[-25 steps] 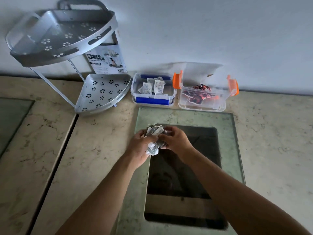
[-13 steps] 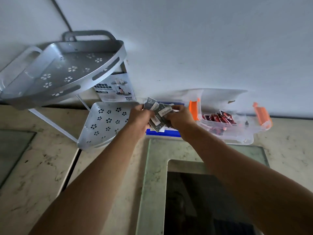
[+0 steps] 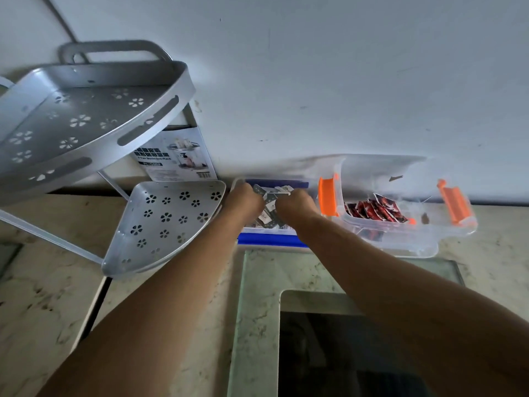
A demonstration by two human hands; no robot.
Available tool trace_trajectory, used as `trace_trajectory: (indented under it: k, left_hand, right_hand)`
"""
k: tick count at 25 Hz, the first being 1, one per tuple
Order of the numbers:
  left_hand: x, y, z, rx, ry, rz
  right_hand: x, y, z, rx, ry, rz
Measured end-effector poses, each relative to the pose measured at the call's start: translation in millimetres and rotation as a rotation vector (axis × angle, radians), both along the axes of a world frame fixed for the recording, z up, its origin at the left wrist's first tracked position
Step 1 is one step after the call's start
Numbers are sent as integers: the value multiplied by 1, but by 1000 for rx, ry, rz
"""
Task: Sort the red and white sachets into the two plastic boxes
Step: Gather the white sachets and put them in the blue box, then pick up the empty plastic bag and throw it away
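Both hands reach over the blue-clipped plastic box at the wall. My left hand and my right hand together grip a bunch of white sachets, held inside the box's opening. Most of the box's inside is hidden by the hands. To its right stands the orange-clipped clear box, lid open against the wall, with several red sachets lying in it.
A grey two-tier metal corner rack with flower cut-outs stands at the left, its label card against the wall. The marble counter has a glass panel with a dark inset in front of the boxes.
The hands carried the bunch of white sachets from above the glass panel forward to the blue-clipped box and lowered it into the opening. The view tilted up towards the wall.
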State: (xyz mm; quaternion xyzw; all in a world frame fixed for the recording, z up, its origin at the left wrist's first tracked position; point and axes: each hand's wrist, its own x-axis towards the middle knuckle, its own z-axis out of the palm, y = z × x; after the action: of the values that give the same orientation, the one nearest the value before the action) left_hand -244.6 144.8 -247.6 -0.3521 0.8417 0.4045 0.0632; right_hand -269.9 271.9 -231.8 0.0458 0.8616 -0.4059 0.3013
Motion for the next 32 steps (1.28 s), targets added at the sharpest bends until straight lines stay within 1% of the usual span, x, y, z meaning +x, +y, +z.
trace_trajectory:
  k: [3,5,8,11,17,20,23,29,32]
  left_hand:
    - [9,1,24,-81,-10,-89]
    - [25,4,43,-120,7,-131]
    - [62,21,72,-98,63,-151]
    - [107,48,91,-99,65,-172]
    - [215,128,117,-21,-18,-290]
    - [252,165,120,-14,-45,-329]
    - [274,199,123,-9,-29,-368]
    - [296,239,126,-8,23,-379]
    - [308,261,117,0,-3,-420]
  right_hand:
    - [13,2,17,39,124,43]
    - [27,8,32,8,182,59]
    - [63,27,64,-64,250,61]
    - [104,61,78,-60,281,70]
    - [206,162,91,47,201,125]
    - [245,208,93,49,205,102]
    - [267,245,87,57,235,85]
    - [295,282,99,65,263,25]
    - [313,318,88,99,262,-10]
